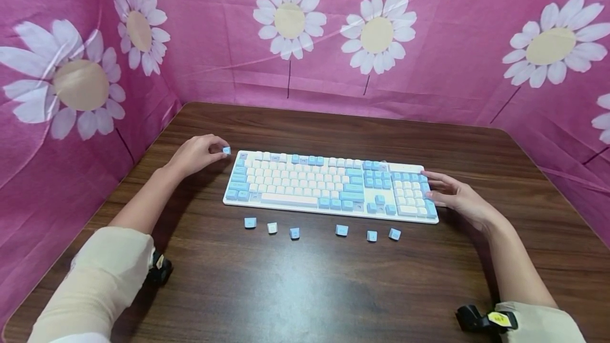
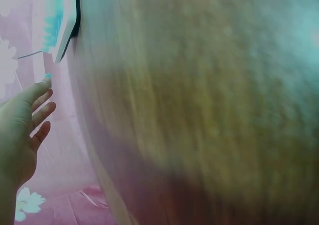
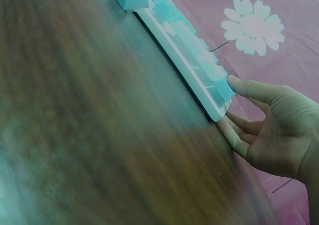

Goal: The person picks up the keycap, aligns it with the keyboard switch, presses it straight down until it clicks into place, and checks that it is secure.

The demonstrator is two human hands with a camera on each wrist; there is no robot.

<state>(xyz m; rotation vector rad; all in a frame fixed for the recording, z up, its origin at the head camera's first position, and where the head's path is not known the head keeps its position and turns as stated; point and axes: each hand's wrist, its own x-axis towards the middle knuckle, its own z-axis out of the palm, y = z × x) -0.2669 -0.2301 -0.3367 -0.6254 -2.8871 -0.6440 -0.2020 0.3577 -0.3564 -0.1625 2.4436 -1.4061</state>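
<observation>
Between the thumb and fingertips of my left hand (image 1: 196, 153) a small light-blue keycap (image 1: 226, 150) is pinched, just left of the keyboard's upper left corner. The white keyboard (image 1: 295, 208), with white and light-blue keys, lies across the middle of the table. A few spots in its top and bottom rows lack caps and look greyish. My right hand (image 1: 457, 198) grips the keyboard's right end; in the right wrist view its thumb (image 3: 249, 89) lies at the top edge by a corner key, with the other fingers lower along the side.
Several loose keycaps, including a blue one (image 1: 250, 222) and a white one (image 1: 272, 227), lie in a row in front of the keyboard. The dark wooden table (image 1: 295, 290) meets a pink flowered cloth (image 1: 214, 41) behind and at the sides.
</observation>
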